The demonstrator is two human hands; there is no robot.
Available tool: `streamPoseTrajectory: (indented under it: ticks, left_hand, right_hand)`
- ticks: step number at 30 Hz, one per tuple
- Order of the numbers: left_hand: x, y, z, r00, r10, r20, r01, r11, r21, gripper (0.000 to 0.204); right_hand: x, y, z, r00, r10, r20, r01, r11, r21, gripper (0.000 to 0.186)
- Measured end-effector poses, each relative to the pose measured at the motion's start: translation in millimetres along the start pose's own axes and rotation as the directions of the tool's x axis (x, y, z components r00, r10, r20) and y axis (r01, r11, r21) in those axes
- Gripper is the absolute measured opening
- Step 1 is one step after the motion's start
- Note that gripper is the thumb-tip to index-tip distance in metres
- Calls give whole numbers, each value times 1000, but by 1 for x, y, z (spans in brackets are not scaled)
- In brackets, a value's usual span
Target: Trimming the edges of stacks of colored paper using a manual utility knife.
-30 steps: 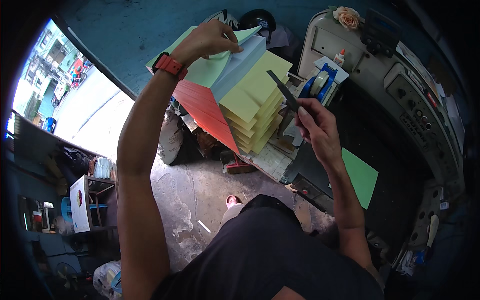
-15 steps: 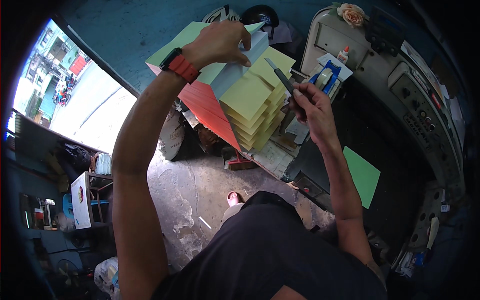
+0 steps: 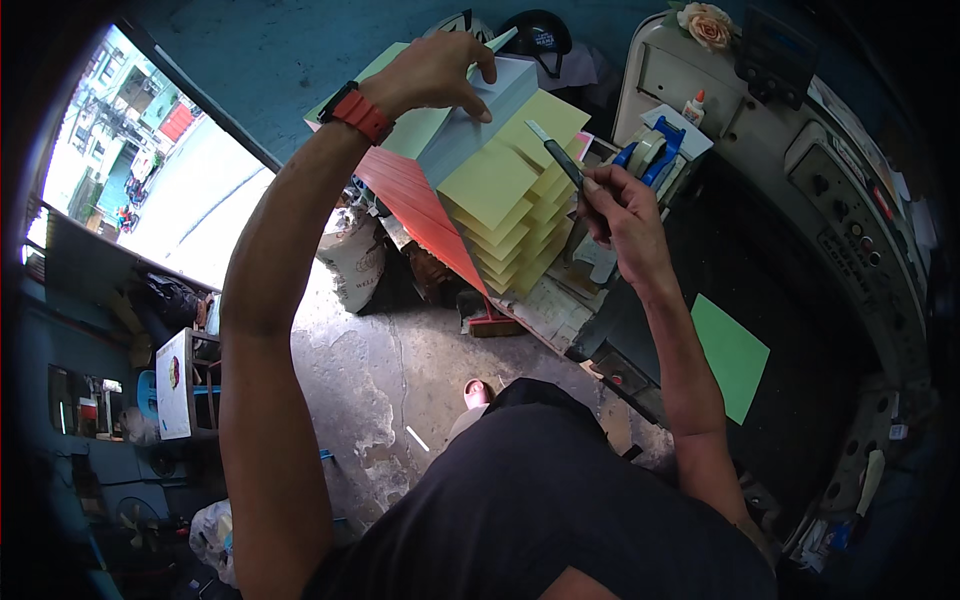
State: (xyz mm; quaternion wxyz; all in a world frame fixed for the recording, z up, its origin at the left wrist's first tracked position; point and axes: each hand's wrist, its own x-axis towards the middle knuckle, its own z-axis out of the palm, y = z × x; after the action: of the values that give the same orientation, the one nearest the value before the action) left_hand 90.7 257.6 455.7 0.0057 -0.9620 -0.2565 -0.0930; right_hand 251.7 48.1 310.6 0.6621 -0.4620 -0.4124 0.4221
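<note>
A cramped workshop with a dark teal wall, a worn concrete floor [image 3: 380,370] and an open side at the left that looks onto a bright street. Against the wall a low tabletop [image 3: 545,305] carries tall stacks of coloured paper.

The pale blue paper stack [image 3: 478,125] sits at the top middle of the pile, between the green sheets [image 3: 415,125] on its left and the stepped yellow stacks [image 3: 505,200] on its right. The left hand [image 3: 435,75] rests on top of it with fingers spread apart and fingertips pressed down on the sheets, thumb hooked over the far corner; an orange-red watch strap [image 3: 357,113] circles the wrist. Below the green sheets, an orange-red stack [image 3: 425,215] fans downward toward the floor.

The right hand [image 3: 622,215] is closed around the handle of a slim knife [image 3: 556,155], whose blade slants up and left, the tip close to the blue stack's right edge and above the yellow paper; whether it touches I cannot tell.

Just right of the yellow stacks stands a blue tape dispenser [image 3: 650,155], with a small glue bottle [image 3: 695,108] behind it. A large grey machine [image 3: 800,160] with a control panel curves along the right, a fabric rose [image 3: 708,22] on its top. A single green sheet [image 3: 732,355] lies on the dark bed of the machine. A dark helmet [image 3: 535,35] sits beyond the stacks.
</note>
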Motion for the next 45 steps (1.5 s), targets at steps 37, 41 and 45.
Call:
streamPoseTrajectory:
  ticks: [37, 41, 45]
  left_hand:
    - [-3, 0, -5, 1000, -11, -2, 11, 1000, -28, 48]
    - [-3, 0, -6, 1000, -15, 4, 15, 999, -28, 48]
    - [-3, -2, -5, 1000, -6, 4, 6, 999, -36, 47]
  right_hand:
    - [50, 5, 24, 988, 156, -4, -155, 985, 75, 13]
    - [51, 8, 24, 988, 152, -6, -151, 986, 75, 14]
    - [51, 10, 22, 989, 150, -3, -150, 986, 77, 15]
